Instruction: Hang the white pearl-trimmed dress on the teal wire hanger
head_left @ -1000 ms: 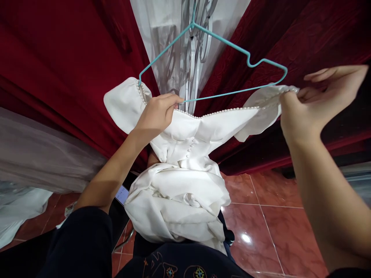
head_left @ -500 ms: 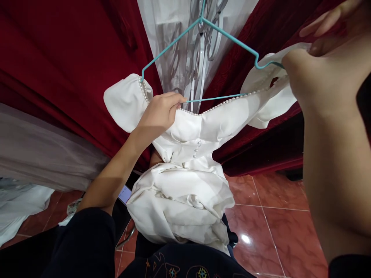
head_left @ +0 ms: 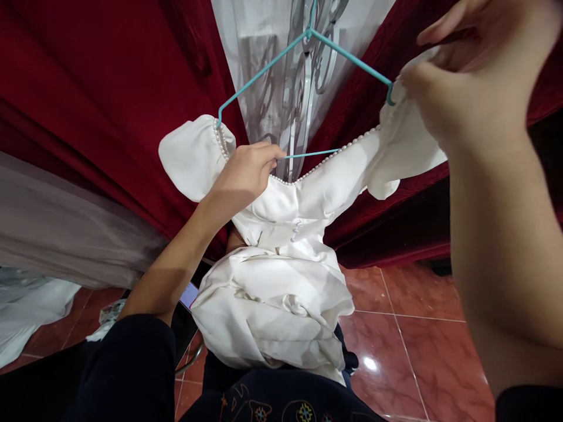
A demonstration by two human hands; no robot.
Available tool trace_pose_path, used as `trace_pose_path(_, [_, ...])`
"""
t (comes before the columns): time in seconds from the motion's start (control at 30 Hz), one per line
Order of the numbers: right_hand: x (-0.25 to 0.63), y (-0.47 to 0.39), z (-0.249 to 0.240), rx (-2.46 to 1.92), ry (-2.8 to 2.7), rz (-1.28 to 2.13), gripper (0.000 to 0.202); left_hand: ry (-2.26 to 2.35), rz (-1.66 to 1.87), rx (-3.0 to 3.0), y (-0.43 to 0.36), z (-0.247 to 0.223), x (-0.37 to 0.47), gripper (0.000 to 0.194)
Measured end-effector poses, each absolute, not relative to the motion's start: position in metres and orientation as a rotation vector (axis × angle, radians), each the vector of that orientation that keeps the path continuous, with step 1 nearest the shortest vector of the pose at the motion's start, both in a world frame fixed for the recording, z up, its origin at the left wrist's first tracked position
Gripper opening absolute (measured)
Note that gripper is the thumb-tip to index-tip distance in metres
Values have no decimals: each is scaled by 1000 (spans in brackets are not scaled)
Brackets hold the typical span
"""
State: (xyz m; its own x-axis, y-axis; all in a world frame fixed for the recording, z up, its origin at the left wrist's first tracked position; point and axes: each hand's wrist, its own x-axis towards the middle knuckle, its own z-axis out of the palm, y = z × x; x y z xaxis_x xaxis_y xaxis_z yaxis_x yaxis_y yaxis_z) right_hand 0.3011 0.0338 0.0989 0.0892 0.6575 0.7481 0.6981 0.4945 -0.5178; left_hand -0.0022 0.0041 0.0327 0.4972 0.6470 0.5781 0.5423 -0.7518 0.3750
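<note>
A white dress (head_left: 281, 287) with a pearl-trimmed neckline and puffed sleeves hangs down over my lap. Its neckline is on a teal hanger (head_left: 268, 67), whose hook runs out of the top of the view. My left hand (head_left: 248, 173) is closed around the hanger's lower bar and the neckline beside the left puffed sleeve (head_left: 187, 155). Up at the right, my right hand (head_left: 466, 76) pinches the top of the other sleeve (head_left: 407, 135) by the hanger's right end. That hanger tip is hidden behind the sleeve cloth.
Dark red curtains (head_left: 109, 88) hang on both sides of a pale sheer panel with grey scrollwork (head_left: 303, 88). White fabric (head_left: 39, 310) lies at the lower left. A lit phone screen (head_left: 189, 295) shows beside my left forearm. Red tiles (head_left: 417, 340) cover the floor.
My right hand has moved left and slightly up, bringing the right sleeve onto the hanger's notched end. My left hand keeps its grip almost in place.
</note>
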Motion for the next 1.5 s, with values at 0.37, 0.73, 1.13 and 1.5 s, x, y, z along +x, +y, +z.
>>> trace_pose_path(0.37, [241, -16, 8, -776, -2003, -230, 24, 1163, 1084, 2617, 4, 30, -3, 37])
trace_pose_path(0.73, [219, -4, -19, -1025, -1842, -290, 22, 1306, 1524, 2639, 0, 3, -12, 32])
trace_pose_path(1.13, [232, 1, -7, -1073, -1869, -206, 18, 1693, 1896, 2420, 38, 24, -91, 18])
trace_pose_path(1.5, [230, 6, -8, -1085, -1853, -240, 21, 1566, 872, 2342, -2, 12, -115, 25])
